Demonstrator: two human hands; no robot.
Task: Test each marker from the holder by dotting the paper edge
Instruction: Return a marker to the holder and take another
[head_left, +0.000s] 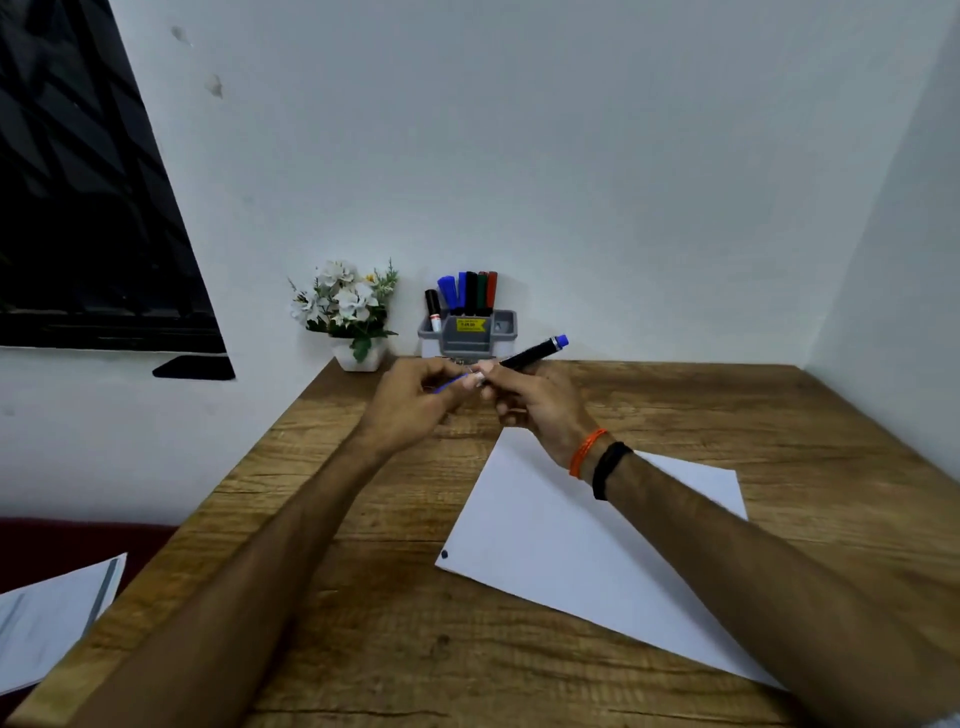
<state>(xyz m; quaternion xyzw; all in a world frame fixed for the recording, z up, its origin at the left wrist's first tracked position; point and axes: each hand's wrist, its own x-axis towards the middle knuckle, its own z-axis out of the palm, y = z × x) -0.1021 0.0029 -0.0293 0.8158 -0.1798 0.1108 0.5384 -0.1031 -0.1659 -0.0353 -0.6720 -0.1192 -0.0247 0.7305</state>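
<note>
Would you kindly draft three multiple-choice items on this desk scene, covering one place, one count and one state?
1. Where does the marker holder stand?
A. right of the flower pot
B. on the paper
C. at the desk's near edge

2. How many dots mark the paper?
A. none
B. one
C. four

3. How is the marker held?
A. lying on the desk
B. standing in the holder
C. gripped by the right hand, with the left hand at its near end

Answers: 1 A, holder beside the pot by the wall; 2 B, a single dot at the corner; 3 C, both hands meet on it.
</note>
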